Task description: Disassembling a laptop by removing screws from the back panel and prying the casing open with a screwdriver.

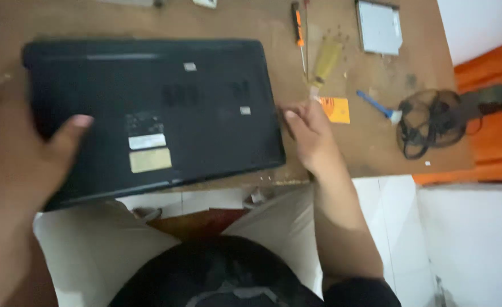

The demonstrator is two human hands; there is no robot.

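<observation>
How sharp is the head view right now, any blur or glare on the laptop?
Head view: soft overall, motion blur on the left hand and right hand; laptop underside dim, labels unreadable, no glare; white wall at right overexposed.

A worn brown table [370,142] carries an upturned black laptop [154,113], screwdrivers [300,34], a silver drive [379,26] (top right) and a coiled black cable [430,120].

The single head-worn camera looks steeply down, close over the wooden table [370,142] and lap.
</observation>
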